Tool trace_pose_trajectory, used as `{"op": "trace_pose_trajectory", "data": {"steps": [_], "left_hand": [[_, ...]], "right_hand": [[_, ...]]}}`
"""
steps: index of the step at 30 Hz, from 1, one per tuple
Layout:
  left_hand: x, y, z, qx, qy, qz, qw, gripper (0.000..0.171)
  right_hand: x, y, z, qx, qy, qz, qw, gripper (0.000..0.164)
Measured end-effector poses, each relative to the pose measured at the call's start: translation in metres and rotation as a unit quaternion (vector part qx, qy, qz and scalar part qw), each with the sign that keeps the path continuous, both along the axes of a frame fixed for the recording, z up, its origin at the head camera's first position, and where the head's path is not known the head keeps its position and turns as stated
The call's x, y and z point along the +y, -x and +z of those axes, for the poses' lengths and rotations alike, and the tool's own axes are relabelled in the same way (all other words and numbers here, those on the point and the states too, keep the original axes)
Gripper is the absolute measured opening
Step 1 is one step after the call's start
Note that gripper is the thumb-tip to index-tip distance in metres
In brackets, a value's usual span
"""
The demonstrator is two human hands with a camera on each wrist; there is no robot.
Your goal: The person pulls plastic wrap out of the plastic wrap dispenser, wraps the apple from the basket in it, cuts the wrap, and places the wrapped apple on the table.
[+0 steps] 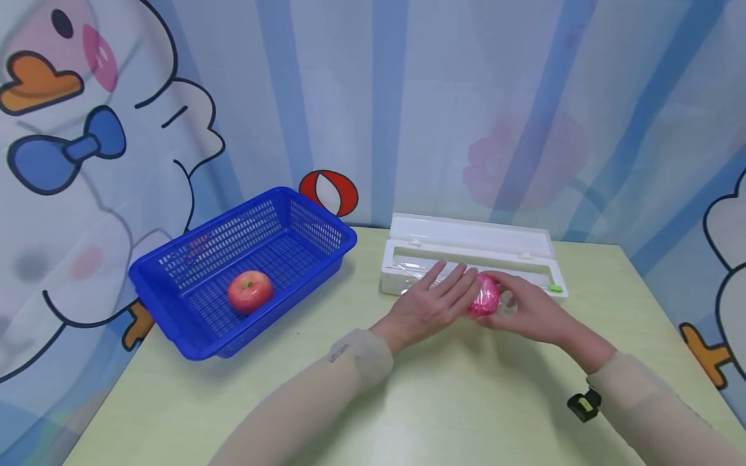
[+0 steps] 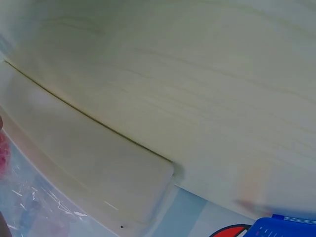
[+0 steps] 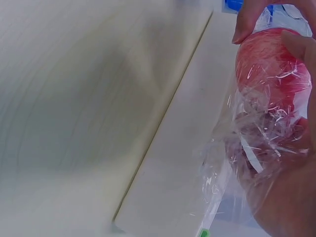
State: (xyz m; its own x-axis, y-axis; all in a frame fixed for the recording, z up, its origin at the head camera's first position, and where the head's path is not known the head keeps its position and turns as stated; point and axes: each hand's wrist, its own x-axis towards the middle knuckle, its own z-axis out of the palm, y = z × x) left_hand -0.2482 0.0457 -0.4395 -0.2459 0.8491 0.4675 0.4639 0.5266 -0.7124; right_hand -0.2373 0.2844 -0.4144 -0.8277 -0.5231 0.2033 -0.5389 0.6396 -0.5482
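Note:
A pink-red round thing [image 1: 486, 296] wrapped in crinkled cling film [image 3: 259, 133] is between both hands, in front of the white box. My right hand [image 1: 527, 307] grips it from the right, fingers at its far side and thumb at its near side. From the left, my left hand [image 1: 434, 303] lies against it with fingers straight and its back toward the head view. In the right wrist view, loose film bunches at the near end of the round thing [image 3: 271, 64]. The left wrist view catches only a sliver of it at the edge, with film [image 2: 54, 207] below.
Behind the hands stands a white cling film dispenser box [image 1: 472, 228], lid raised, with a green slider [image 1: 555, 288] at its right end. A blue plastic basket [image 1: 291, 294] at the left holds a red apple [image 1: 250, 292]. A patterned curtain [image 1: 431, 129] hangs behind the pale table [image 1: 408, 414].

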Motion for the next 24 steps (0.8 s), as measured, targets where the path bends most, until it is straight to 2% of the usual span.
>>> {"op": "trace_pose_trajectory", "data": {"steps": [6,11,16,20,22,24], "left_hand": [[0.002,0.004,0.001,0.011,0.003,-0.008,0.9999,0.053],[0.002,0.008,0.004,0.012,-0.001,-0.023,0.9996,0.053],[0.002,0.012,0.007,-0.015,-0.004,-0.026,0.9996,0.065],[0.003,0.013,0.008,-0.045,-0.01,-0.026,0.9986,0.07],[0.004,0.014,0.01,-0.062,-0.018,-0.027,0.9976,0.072],[0.004,0.014,0.011,-0.078,-0.027,-0.028,0.9962,0.075]], "right_hand": [[0.002,0.0,0.001,-0.011,-0.01,-0.011,1.0,0.073],[0.0,0.0,0.002,-0.013,-0.005,-0.002,1.0,0.075],[-0.003,-0.002,0.002,0.002,-0.006,0.006,1.0,0.082],[-0.004,-0.006,0.001,0.072,-0.059,-0.015,0.996,0.092],[-0.006,-0.009,0.001,0.131,-0.094,-0.024,0.987,0.097],[-0.007,-0.009,0.0,0.192,-0.12,-0.026,0.974,0.101]]}}
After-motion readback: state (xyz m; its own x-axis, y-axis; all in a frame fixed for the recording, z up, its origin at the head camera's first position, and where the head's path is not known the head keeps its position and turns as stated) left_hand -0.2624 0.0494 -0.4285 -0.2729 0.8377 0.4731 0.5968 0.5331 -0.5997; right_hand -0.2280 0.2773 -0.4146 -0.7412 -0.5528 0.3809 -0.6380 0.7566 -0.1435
